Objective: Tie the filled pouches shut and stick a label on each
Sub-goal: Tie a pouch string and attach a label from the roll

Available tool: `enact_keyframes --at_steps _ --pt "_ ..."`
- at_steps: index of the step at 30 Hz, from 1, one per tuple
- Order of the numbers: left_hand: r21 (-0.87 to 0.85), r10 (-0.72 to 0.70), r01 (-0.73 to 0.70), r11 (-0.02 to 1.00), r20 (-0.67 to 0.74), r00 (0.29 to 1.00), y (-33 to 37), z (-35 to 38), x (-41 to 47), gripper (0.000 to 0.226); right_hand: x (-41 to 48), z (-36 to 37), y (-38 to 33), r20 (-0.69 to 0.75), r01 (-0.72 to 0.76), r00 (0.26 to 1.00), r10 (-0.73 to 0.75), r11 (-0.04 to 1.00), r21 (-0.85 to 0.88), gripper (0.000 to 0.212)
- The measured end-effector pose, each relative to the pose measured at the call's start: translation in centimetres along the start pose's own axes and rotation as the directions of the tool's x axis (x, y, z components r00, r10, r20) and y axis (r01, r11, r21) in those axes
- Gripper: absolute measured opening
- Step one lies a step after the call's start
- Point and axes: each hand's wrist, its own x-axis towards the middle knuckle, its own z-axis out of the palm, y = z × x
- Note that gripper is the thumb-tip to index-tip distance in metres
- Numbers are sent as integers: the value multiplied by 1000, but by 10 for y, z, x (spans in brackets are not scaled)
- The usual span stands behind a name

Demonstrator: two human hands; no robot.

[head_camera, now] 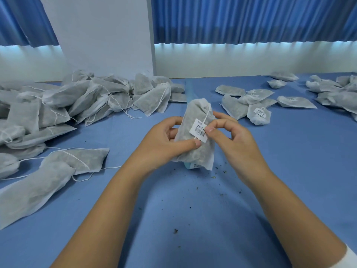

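A filled white mesh pouch (195,149) stands upright above the blue table, held between both hands. My left hand (166,144) grips its left side, thumb across the front. My right hand (233,140) holds the right side, its thumb pressing a white barcode label (199,129) onto the pouch's front. A white drawstring (206,114) runs from the pouch's gathered top down to the label.
A big pile of unlabelled pouches (77,101) with loose strings fills the left of the blue table (173,219). Labelled pouches (257,113) lie at the right and far right. A blue strip (190,89) lies behind the held pouch. Dark crumbs dot the cloth.
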Motion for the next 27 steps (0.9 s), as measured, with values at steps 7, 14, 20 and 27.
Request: enact_keyframes --at_steps 7,14,20,27 --pt "-2 29 -29 1000 -81 996 5 11 -4 43 -6 7 -1 -120 61 991 -64 998 -26 8" --pt "-46 -7 -3 999 -221 975 6 19 -1 13 -4 9 1 -186 2 982 24 991 137 32" --pt "-75 -33 17 997 -224 974 5 19 -1 22 -3 1 -5 13 -142 989 146 933 331 21" --pt "-101 -16 -12 995 -274 961 4 20 2 22 -3 6 -6 45 -145 989 138 928 343 33"
